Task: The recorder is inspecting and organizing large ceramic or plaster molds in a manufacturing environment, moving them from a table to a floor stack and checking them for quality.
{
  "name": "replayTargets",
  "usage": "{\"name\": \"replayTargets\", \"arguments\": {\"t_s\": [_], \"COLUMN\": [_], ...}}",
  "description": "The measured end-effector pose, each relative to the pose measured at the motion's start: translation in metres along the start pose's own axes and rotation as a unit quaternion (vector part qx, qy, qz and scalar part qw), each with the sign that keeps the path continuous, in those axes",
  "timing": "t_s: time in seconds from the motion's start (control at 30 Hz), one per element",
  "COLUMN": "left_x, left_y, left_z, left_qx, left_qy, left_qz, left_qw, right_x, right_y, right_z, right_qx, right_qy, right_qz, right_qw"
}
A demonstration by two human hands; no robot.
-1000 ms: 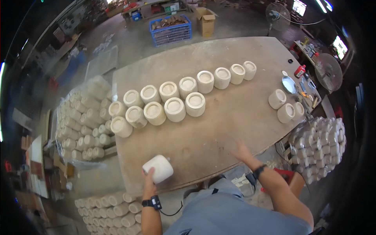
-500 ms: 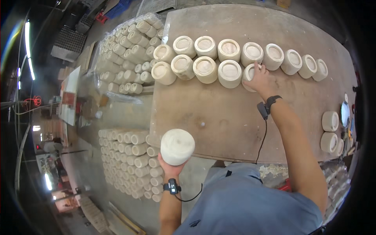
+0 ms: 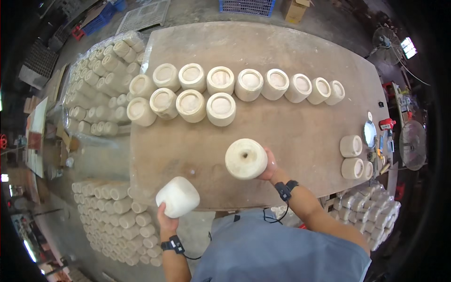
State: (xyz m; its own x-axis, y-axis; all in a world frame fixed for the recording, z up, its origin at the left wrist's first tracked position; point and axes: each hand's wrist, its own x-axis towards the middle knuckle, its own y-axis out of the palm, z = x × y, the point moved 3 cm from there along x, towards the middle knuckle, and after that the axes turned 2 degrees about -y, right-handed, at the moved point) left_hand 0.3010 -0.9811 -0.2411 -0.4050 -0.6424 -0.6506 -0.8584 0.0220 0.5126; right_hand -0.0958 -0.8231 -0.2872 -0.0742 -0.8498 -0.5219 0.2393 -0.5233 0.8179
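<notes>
My left hand [image 3: 166, 220] grips a pale rounded wooden cylinder [image 3: 181, 195] near the table's front edge, tilted on its side. To the right, my right hand [image 3: 270, 165] is closed around another pale cylinder [image 3: 244, 162], held over the table. Its round end, with a small dark hole at the centre, faces up. Beyond both hands, similar cylinders stand in two rows, showing ringed, recessed tops. The back row [image 3: 221, 79] reaches further right than the shorter front row [image 3: 190, 104]. Dark bands with cables circle both wrists.
The brown tabletop [image 3: 300, 127] carries a few more cylinders [image 3: 351, 145] at the right, beside tools and a red item [image 3: 387, 124]. Stacked cylinders fill the floor at left, far [image 3: 101, 75] and near [image 3: 110, 207]. A wrapped stack [image 3: 369, 207] stands at lower right.
My right hand has taken the front row's rightmost cylinder and brought it toward me, hole end up. My left hand has tipped its cylinder over. The whole view has shifted.
</notes>
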Motion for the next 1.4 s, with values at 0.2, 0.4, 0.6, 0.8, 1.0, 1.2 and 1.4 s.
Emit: {"name": "replayTargets", "arguments": {"t_s": [0.2,0.4,0.6,0.8,1.0,1.2,1.4], "left_x": [0.018,0.012,0.038,0.065,0.069,0.072,0.069], "left_y": [0.001,0.063,0.062,0.034,0.041,0.046,0.047], "left_z": [-0.009,-0.03,-0.023,-0.033,-0.016,-0.01,-0.015], "left_qx": [0.089,0.625,0.8,0.762,0.734,0.725,0.739], "left_qy": [0.037,0.232,0.209,0.228,0.288,0.338,0.307], "left_qz": [-0.039,-0.19,-0.17,-0.118,-0.237,-0.248,-0.247], "left_qw": [0.995,0.721,0.536,0.594,0.568,0.546,0.547], "right_x": [0.016,0.055,0.08,0.066,0.049,0.135,0.194], "right_y": [0.036,0.056,0.123,0.146,0.151,0.154,0.17], "right_z": [-0.033,-0.048,-0.106,-0.109,-0.118,0.003,0.064], "right_qx": [0.078,-0.218,-0.843,-0.869,-0.912,-0.842,-0.913], "right_qy": [0.096,0.031,-0.157,-0.099,-0.197,-0.411,-0.218], "right_qz": [0.034,-0.031,-0.102,0.003,0.109,-0.048,-0.156], "right_qw": [0.992,0.975,0.504,0.486,0.343,0.345,0.307]}}
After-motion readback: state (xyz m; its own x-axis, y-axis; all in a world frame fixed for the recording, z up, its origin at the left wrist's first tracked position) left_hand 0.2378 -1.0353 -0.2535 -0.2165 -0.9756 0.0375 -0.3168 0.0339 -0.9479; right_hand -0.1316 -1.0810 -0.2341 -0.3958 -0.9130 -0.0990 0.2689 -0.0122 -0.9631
